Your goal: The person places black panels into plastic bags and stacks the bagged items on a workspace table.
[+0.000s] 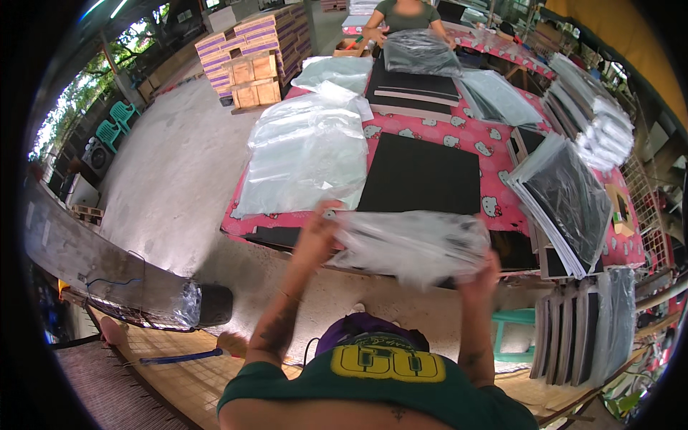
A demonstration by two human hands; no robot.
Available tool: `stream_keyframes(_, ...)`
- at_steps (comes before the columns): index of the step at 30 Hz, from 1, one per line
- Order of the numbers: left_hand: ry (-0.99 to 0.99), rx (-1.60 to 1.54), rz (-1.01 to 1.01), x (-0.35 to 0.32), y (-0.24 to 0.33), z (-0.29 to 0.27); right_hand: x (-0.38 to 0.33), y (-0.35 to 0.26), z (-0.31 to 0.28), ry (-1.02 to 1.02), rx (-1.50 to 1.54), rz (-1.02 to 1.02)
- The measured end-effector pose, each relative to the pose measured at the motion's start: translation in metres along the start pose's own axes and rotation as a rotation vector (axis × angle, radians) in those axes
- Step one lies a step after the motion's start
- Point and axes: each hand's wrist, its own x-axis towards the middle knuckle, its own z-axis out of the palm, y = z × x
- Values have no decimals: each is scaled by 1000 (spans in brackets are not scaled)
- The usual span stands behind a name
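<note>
I hold a clear plastic bag (412, 244) with a dark flat panel inside it, raised just above the near edge of the table. My left hand (319, 233) grips the bag's left end and my right hand (481, 276) grips its right end. Just beyond the bag, a black square panel (421, 174) lies flat on the pink patterned tablecloth (430, 132). To the left of that panel lies a pile of empty clear plastic bags (304, 154).
A stack of bagged panels (566, 201) leans at the table's right. More black panels (412, 84) and bags lie farther back, where another person (405, 16) works. Upright panels (580, 322) stand at the lower right. Purple and wooden crates (251, 50) stand on the concrete floor.
</note>
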Motion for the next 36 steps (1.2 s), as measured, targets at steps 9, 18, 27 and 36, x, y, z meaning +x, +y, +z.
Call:
stream_keyframes(9, -701, 824, 374, 21, 35, 90, 8, -20, 107, -1073, -1424, 320)
stream_keyframes(18, -139, 1727, 247, 27, 27, 27, 15, -99, 15, 147, -2739, -54)
stream_keyframes(27, -531, 486, -40, 16, 89, -17, 11, -133, -98, -81, -583, 53)
stream_keyframes(36, -224, 84, -209, 14, 77, -48, 2, -75, -15, -462, -1656, 932)
